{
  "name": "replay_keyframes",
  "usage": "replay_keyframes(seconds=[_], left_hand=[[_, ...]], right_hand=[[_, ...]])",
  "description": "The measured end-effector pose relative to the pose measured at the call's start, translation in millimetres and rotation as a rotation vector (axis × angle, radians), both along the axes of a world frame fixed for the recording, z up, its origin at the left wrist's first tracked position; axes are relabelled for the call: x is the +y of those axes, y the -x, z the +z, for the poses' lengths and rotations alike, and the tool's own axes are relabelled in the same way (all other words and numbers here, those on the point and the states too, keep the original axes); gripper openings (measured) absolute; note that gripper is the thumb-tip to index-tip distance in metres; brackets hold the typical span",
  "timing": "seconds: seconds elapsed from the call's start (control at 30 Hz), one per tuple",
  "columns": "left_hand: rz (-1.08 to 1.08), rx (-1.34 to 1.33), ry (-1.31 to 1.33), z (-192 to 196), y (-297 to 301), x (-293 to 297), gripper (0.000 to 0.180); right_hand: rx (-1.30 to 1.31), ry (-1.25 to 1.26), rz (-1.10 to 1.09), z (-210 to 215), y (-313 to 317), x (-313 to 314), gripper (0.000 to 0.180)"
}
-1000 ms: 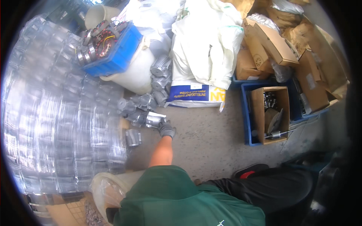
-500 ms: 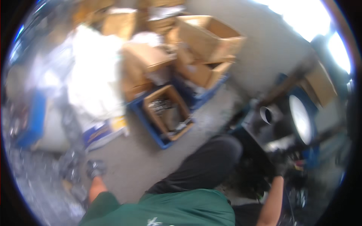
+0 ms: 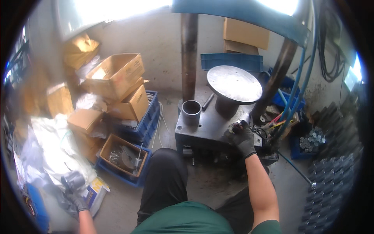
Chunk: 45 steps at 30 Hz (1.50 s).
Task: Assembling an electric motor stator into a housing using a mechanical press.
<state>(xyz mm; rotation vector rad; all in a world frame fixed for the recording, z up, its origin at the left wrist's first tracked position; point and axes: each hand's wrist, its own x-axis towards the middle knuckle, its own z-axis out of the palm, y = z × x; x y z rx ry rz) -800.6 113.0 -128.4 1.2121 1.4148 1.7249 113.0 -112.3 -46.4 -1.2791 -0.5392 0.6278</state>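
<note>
My left hand (image 3: 76, 199), in a dark glove, is low at the left and closed round a short, shiny grey metal cylinder (image 3: 75, 181), blurred. My right hand (image 3: 242, 140), also gloved, is at the front edge of a steel press table (image 3: 212, 130). Its fingers are curled, and a small part with a patterned edge (image 3: 235, 127) shows at the fingertips; its kind is unclear. Beyond that hand, a round steel plate (image 3: 235, 84) tops a thick post. An upright open tube (image 3: 191, 113) stands left of it, with a thin metal rod (image 3: 208, 101) between them.
Steel columns (image 3: 189, 58) and a blue crossbeam (image 3: 241, 17) frame the table. Blue hoses (image 3: 299, 82) hang at its right. Cardboard boxes (image 3: 115, 76) and a blue crate of metal parts (image 3: 122, 158) stand left. Stacked metal parts (image 3: 331, 191) fill the right side.
My view has swung right, bringing the press table to the middle. My left hand still holds the grey cylinder at the left; my right hand is still at the table.
</note>
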Motion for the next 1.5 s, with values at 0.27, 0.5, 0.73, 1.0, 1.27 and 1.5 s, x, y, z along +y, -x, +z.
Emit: replay_keyframes(seconds=[0.27,0.5,0.73,1.0,1.27,1.5], left_hand=[[-0.591,0.317,-0.429,207,-389,-17,0.031],[-1.095,0.573,-0.783,218,-621,-89,0.029],[-1.148,0.647,-0.911,170,-723,-109,0.041],[-1.213,0.315,-0.57,138,-743,-91,0.128],[-1.76,-0.246,0.081,142,-745,-97,0.121],[-1.773,-0.674,0.365,136,-755,-100,0.122]], right_hand=[[-0.679,0.254,-0.32,3,17,-3,0.056],[-0.021,-0.388,-0.333,67,23,-65,0.013],[0.049,-0.337,-0.396,103,26,-109,0.039],[-0.004,-0.283,-0.38,131,42,-96,0.042],[-0.837,-0.049,-0.256,170,51,-42,0.052],[-1.014,0.185,-0.09,166,49,-23,0.062]])
